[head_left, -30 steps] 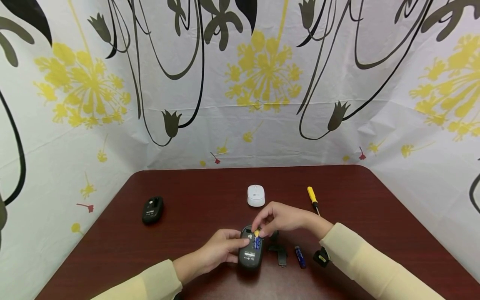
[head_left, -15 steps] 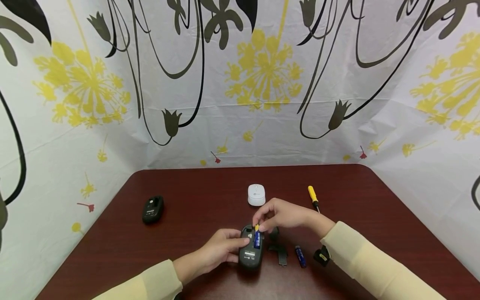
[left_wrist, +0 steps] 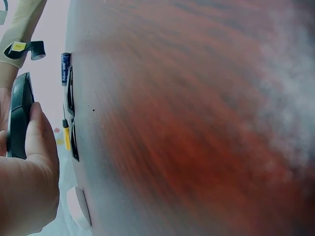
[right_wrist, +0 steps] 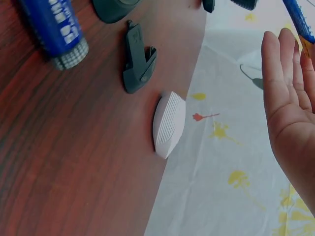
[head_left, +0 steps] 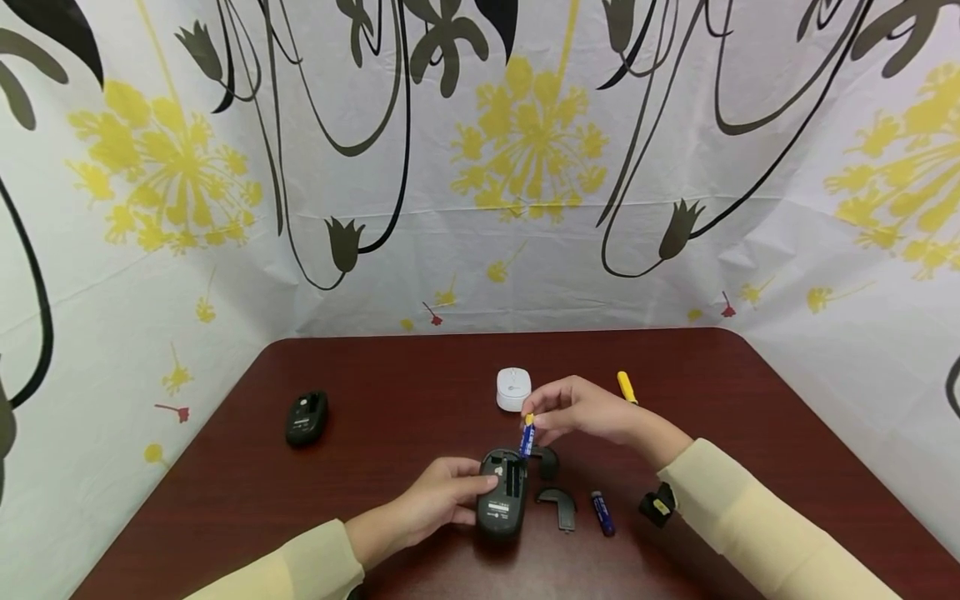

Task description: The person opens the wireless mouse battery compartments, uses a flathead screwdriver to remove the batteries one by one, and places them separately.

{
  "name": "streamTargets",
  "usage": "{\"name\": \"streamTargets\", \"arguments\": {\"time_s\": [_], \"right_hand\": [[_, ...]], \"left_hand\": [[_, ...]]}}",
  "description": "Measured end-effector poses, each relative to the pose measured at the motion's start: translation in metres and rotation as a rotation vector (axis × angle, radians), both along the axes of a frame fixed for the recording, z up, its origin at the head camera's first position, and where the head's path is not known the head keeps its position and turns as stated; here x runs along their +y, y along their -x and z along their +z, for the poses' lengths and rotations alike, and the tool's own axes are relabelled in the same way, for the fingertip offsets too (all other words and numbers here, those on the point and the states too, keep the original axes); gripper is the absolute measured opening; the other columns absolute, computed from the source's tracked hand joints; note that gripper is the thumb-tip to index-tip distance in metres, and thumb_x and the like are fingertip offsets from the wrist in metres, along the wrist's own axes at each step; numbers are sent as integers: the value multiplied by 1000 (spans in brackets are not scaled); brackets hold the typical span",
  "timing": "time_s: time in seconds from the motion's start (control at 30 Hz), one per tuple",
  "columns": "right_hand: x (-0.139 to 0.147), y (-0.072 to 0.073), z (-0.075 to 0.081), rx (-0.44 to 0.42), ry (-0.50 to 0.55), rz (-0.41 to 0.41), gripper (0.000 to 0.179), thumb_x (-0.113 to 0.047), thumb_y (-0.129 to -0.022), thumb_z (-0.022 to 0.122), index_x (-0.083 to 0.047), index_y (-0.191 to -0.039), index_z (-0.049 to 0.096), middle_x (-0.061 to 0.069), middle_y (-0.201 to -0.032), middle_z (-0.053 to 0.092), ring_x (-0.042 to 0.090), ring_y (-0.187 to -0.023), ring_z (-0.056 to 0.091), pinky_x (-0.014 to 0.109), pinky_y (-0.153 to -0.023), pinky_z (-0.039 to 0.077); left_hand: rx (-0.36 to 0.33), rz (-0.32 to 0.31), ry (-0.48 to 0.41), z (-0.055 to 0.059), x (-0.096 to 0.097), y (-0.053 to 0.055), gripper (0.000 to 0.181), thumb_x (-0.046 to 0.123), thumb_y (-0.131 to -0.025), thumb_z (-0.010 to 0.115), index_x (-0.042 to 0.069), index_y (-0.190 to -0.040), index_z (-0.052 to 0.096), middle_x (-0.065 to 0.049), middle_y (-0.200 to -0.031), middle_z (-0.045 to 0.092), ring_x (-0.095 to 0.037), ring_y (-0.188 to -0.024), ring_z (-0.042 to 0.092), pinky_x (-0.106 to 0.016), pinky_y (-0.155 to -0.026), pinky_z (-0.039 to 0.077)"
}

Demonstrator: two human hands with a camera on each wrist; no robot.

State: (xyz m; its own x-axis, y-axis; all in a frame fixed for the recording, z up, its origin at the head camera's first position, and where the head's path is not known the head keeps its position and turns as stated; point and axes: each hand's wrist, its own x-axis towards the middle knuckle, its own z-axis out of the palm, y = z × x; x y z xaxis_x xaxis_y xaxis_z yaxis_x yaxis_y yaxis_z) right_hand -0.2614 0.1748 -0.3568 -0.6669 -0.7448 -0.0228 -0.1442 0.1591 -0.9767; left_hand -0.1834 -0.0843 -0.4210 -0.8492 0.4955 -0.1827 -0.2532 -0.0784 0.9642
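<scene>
Two hooked pieces [head_left: 566,510] [head_left: 551,462] lie near the hands [head_left: 435,498] [head_left: 588,407] (left gripping mouse [head_left: 498,510], right pinching battery [head_left: 527,438]).

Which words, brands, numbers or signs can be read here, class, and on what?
None reads clearly.
Held mouse: print too small.
Held battery: lettering too small.
Loose battery: lettering too blurred.
White mouse: mark too small.
Far-left mouse: print too small.
Dark cover: mark too faint.
Yellow wrist label: too blurred.
</scene>
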Motion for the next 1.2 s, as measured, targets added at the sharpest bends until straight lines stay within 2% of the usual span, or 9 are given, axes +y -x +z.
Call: {"name": "streamTargets", "arguments": {"time_s": [0.13,0.33,0.47,0.63,0.73,0.93,1.2], "right_hand": [[8,1,-1,-65,71,-18,24,-10,-96,61,7,-114,61,24,-108,64,32,-96,65,51,-84,54],[20,3,-6,-154,144,-99,20,-11,-97,59,0,-113,63,20,-106,64,29,-96,65,50,-84,54],[27,4,-10,-184,125,-204,23,-12,-99,57,0,-117,61,17,-105,65,29,-97,65,47,-83,55],[33,3,-16,-248,74,-339,31,-13,-101,53,6,-125,55,18,-106,64,30,-100,64,46,-86,54],[36,2,-20,-280,46,-387,34,-12,-102,49,9,-129,50,17,-105,63,27,-99,64,45,-86,55],[42,3,-29,-313,23,-403,38,-9,-104,45,14,-134,43,14,-102,62,21,-94,64,42,-85,55],[45,1,-39,-325,3,-382,40,-5,-102,47,16,-135,40,18,-110,60,20,-94,63,41,-86,54]], "left_hand": [[-3,1,-8,0,0,0,36,12,-92,64,-14,-116,57,-18,-98,68,-25,-88,67,-39,-75,58],[3,3,-16,0,-1,-1,35,11,-92,64,-14,-115,57,-18,-98,68,-25,-87,68,-39,-75,58],[8,5,-18,0,-1,-1,34,11,-92,64,-14,-114,58,-18,-98,68,-25,-88,68,-40,-75,58],[12,9,-16,0,-2,0,34,11,-92,64,-14,-113,58,-17,-97,68,-25,-87,68,-41,-76,58],[14,10,-18,0,-3,0,33,11,-92,63,-14,-113,58,-17,-97,68,-25,-87,68,-42,-76,58],[13,13,-17,0,-5,1,34,11,-93,63,-15,-114,57,-18,-97,68,-25,-88,68,-42,-77,57],[9,25,2,2,-10,2,37,13,-93,64,-14,-117,56,-17,-99,68,-25,-89,68,-41,-77,58]]}}
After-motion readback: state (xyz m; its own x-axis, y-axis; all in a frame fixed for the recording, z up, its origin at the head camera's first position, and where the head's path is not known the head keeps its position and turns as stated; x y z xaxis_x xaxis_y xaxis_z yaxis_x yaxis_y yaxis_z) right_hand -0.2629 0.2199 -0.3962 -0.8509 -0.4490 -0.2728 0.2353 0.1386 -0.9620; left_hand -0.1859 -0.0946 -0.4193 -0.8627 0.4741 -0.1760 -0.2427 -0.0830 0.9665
